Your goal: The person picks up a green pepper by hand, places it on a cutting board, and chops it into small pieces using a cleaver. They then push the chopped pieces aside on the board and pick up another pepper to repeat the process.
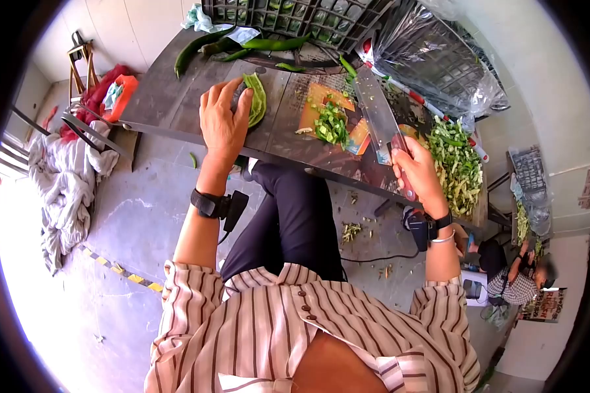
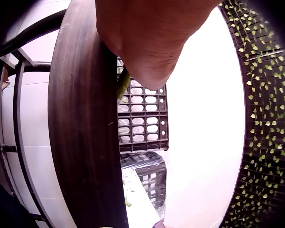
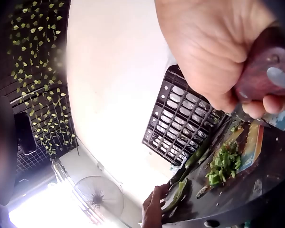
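My right hand (image 1: 416, 167) grips the dark red handle of a cleaver (image 1: 377, 108), its broad blade pointing up and away over the table. In the right wrist view my fingers wrap round the cleaver handle (image 3: 268, 78). My left hand (image 1: 223, 121) is at the table's left part, thumb apart from the loosely bent fingers. Right at its thumb and index finger lies a split green pepper (image 1: 256, 101), pale inside facing up. Chopped green pieces (image 1: 332, 124) sit on an orange printed sheet (image 1: 310, 112) left of the blade. A large heap of chopped greens (image 1: 455, 167) lies right of my right hand.
Whole long green peppers (image 1: 269, 44) lie along the table's (image 1: 170, 98) far edge. Behind them stands a black plastic crate (image 1: 295, 16), with a plastic-wrapped crate (image 1: 432, 62) to its right. Chopped scraps (image 1: 351, 232) litter the floor. Another person (image 1: 514, 281) sits at the far right.
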`<state>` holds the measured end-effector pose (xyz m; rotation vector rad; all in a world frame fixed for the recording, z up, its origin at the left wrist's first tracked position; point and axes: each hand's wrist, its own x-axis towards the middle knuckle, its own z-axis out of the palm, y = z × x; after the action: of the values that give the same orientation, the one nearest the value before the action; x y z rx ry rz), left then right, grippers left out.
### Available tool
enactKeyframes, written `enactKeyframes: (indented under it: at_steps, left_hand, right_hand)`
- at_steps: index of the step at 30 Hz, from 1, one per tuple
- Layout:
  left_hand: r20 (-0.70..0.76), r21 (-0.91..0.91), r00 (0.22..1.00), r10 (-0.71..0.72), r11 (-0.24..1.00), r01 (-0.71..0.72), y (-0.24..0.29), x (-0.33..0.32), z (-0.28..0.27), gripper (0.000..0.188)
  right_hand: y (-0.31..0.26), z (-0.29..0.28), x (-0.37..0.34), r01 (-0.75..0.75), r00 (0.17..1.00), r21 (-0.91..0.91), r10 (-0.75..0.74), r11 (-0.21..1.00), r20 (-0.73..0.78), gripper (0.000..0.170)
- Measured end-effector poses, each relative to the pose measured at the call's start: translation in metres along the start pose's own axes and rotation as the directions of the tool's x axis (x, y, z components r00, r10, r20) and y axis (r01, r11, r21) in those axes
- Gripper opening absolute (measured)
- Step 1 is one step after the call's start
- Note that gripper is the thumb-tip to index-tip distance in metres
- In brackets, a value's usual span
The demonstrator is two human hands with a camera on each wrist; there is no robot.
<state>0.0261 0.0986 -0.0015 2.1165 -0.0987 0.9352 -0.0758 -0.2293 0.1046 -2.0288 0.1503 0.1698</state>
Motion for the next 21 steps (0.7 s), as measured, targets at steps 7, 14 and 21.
enactKeyframes:
  at_steps: [7,14,21]
  left_hand:
    - [0.001,-0.003,1.0,0.003,1.0,-0.003,0.002,0.0,-0.001,0.031]
    - [0.009,-0.006,1.0,-0.01,1.0,0.01,0.0,0.0,0.0,0.031]
    - [-0.004,0.004,1.0,0.006,1.0,-0.006,0.0,0.0,0.0,0.032]
  right_hand:
    - [0.0,-0.001,0.006,0.032,0.999,-0.06,-0.03,0.998,0.033,0.013]
    - [-0.006,0.009,-0.002,0.035,0.997,0.011,-0.036,0.999,0.072,0.014]
    - [-0.013,0.019,-0.021,0.039,0.994,0.218,-0.059,0.975,0.09,0.015]
